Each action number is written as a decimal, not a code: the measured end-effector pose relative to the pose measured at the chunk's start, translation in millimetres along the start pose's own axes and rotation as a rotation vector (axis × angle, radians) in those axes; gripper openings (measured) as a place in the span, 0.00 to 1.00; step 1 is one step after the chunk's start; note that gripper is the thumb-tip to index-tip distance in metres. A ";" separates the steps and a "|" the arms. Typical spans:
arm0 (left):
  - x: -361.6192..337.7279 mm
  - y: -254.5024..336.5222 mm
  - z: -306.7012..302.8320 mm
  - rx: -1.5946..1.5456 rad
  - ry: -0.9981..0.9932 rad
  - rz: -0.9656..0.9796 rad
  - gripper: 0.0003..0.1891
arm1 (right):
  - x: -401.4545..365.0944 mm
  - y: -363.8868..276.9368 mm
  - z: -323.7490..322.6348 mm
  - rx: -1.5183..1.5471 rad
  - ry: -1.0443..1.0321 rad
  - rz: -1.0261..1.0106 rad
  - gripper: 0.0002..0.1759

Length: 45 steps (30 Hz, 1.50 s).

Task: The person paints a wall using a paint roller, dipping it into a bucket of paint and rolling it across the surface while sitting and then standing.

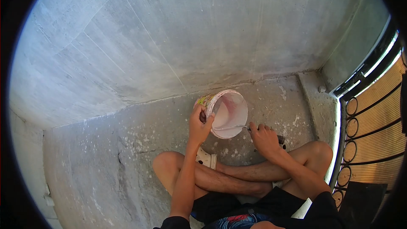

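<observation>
While tipped mouth-first toward the lap, bucket [231, 110]: on the concrete floor [106, 157] at 12 o'clock of the crossed legs [237, 178], close under the wall [148, 29].
Left hand [199, 125]: clenched over the rim at 9 o'clock of the mouth, propping the tilt.
Right hand [263, 138]: closed round the handle of a thin metal tool [235, 127], at 4 o'clock of the mouth; tip reaching over the lower rim into the bucket.
Contents: inner side coated whitish-pink; no pool visible, bottom hard to judge.
Step, by judgement: scraping or stirring residue off the inside.
Next move calls for: firm rim hold against the push, tool edge flat to the curve.
Railing [369, 114]: at 3 o'clock, well apart.
</observation>
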<state>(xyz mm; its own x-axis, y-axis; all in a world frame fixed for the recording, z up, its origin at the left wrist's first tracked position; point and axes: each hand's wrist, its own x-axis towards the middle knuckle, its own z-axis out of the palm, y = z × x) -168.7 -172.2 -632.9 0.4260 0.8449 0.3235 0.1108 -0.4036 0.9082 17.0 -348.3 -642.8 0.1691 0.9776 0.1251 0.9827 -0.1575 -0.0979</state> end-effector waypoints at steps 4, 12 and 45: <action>-0.4 4.7 1.6 -0.004 -0.021 -0.008 0.12 | -2.1 -3.0 -3.7 -0.003 -0.058 -0.012 0.18; -0.5 10.7 4.8 0.012 -0.033 0.010 0.12 | -3.4 -8.4 -3.1 0.040 -0.066 0.014 0.19; 5.5 -22.3 -17.6 -0.254 0.152 -0.178 0.10 | 3.5 25.8 -44.5 0.617 -0.043 0.135 0.17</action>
<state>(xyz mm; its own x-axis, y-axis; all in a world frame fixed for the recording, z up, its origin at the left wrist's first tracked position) -184.7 -152.3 -646.8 0.2789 0.9447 0.1725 -0.0641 -0.1609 0.9849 46.3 -355.1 -601.0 0.2723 0.9616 0.0330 0.7258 -0.1828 -0.6631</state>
